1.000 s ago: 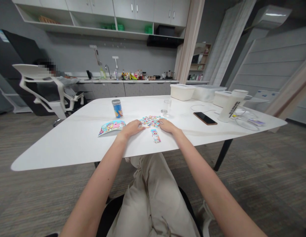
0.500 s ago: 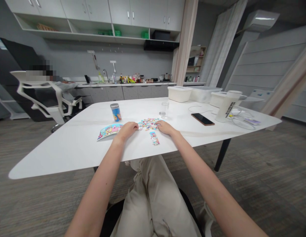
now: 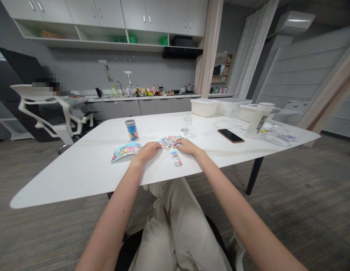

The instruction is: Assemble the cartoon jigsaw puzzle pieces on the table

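Sheet [image 3: 125,151] lay left of the frame's centre, the can [image 3: 132,131] above it. The left hand [image 3: 150,151], fingers half curled, was beside the pieces [image 3: 167,141] near the centre; the strip [image 3: 176,159] lay below these. The right hand [image 3: 187,146], similarly bent, was at their right edge. Whether either held one, I could not tell.

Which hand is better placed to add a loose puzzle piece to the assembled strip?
Probably the right hand: it is at the loose puzzle pieces, near the assembled strip. The left hand, at their left edge, is farther away.
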The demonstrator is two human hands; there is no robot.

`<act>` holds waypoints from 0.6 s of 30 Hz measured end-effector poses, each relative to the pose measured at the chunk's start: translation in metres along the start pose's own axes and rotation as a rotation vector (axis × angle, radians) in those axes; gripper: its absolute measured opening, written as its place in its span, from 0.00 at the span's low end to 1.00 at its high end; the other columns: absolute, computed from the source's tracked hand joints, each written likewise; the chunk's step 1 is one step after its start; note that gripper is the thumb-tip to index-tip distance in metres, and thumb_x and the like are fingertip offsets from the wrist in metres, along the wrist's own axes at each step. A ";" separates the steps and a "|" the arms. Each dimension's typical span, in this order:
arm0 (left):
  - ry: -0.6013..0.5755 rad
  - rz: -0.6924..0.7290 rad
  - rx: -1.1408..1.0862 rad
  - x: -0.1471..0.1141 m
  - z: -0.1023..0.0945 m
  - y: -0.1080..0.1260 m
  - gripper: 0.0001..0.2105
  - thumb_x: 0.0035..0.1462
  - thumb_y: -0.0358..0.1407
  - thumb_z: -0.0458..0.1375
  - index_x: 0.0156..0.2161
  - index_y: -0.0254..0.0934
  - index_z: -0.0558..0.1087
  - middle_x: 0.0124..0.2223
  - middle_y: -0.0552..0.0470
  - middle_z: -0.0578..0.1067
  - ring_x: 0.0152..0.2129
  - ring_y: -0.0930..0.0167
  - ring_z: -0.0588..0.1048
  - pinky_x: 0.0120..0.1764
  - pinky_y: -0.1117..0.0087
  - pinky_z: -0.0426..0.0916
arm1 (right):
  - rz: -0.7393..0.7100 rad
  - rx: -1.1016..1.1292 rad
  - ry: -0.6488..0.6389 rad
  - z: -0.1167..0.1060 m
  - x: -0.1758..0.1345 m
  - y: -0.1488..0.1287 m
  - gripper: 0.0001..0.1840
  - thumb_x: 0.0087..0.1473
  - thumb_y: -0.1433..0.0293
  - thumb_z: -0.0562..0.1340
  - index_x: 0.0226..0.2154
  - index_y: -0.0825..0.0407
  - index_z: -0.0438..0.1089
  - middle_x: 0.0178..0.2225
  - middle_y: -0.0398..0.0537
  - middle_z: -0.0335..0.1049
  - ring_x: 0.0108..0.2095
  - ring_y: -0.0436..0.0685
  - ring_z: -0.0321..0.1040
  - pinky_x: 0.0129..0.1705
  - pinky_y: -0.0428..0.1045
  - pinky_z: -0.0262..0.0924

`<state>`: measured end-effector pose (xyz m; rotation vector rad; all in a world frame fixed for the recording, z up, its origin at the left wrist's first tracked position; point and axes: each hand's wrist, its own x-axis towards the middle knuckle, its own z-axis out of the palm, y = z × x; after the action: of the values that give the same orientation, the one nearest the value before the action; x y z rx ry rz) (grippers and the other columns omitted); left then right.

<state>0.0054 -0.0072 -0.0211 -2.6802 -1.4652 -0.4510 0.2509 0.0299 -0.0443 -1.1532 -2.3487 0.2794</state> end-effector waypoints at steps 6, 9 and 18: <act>0.013 -0.012 0.055 0.000 -0.001 0.000 0.16 0.58 0.29 0.49 0.42 0.37 0.80 0.47 0.47 0.80 0.46 0.65 0.76 0.53 0.65 0.68 | 0.028 0.015 0.063 -0.001 0.001 0.002 0.15 0.52 0.80 0.58 0.38 0.54 0.78 0.48 0.53 0.73 0.50 0.57 0.69 0.57 0.50 0.58; 0.005 -0.013 0.074 0.000 -0.001 0.001 0.17 0.58 0.29 0.49 0.42 0.38 0.80 0.47 0.46 0.79 0.45 0.65 0.76 0.53 0.65 0.68 | -0.016 0.047 0.029 -0.002 0.002 0.001 0.21 0.46 0.86 0.55 0.34 0.53 0.79 0.47 0.50 0.73 0.50 0.56 0.69 0.57 0.49 0.58; 0.026 -0.110 0.123 -0.003 -0.004 0.002 0.19 0.59 0.28 0.47 0.47 0.35 0.78 0.49 0.43 0.79 0.48 0.62 0.75 0.54 0.63 0.67 | 0.057 0.024 0.056 0.002 0.003 0.009 0.22 0.50 0.84 0.56 0.41 0.53 0.78 0.49 0.52 0.71 0.50 0.57 0.68 0.57 0.50 0.58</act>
<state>0.0044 -0.0111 -0.0179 -2.4998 -1.5844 -0.3868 0.2545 0.0379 -0.0487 -1.2019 -2.2612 0.2911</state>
